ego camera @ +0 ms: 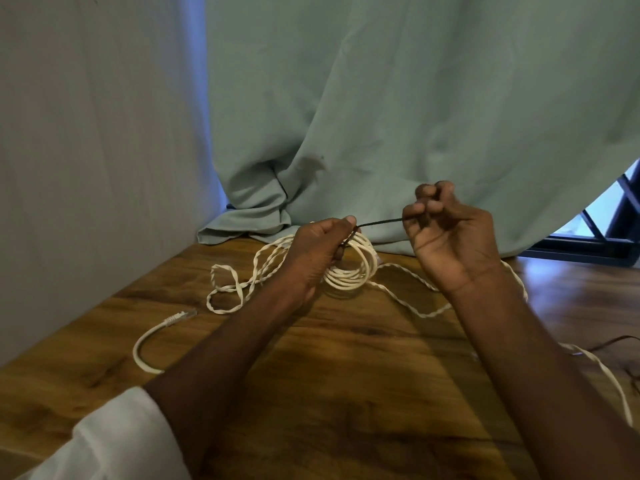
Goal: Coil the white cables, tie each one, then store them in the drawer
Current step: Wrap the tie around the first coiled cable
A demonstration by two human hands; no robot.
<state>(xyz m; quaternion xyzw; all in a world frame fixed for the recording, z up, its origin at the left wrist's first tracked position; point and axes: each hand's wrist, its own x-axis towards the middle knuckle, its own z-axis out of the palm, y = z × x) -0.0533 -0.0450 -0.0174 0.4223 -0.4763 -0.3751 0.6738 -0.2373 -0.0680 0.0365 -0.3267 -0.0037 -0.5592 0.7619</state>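
Left hand (318, 251) holds the coiled white cable (349, 268) just above the wooden table (346, 358), while the right hand (446, 233) pinches a black tie (381, 222) and pulls it tight. One cable looks coiled and nearly tied; a twisted cable (242, 282) and another loose cable (152, 341) lie uncoiled, and no drawer shows. A curtain (381, 116) hangs close behind, but near table space is open.

Loose cable (242, 289) left, curtain (381, 116) behind

A brown wood-grain tabletop (346, 375) with a soft sheen fills the lower frame. Matt, creased pale green cloth curtain (381, 98) hangs above. The smooth white plastic-jacketed coiled cable (349, 271) sits centre, bound by a matt black cord (381, 222).
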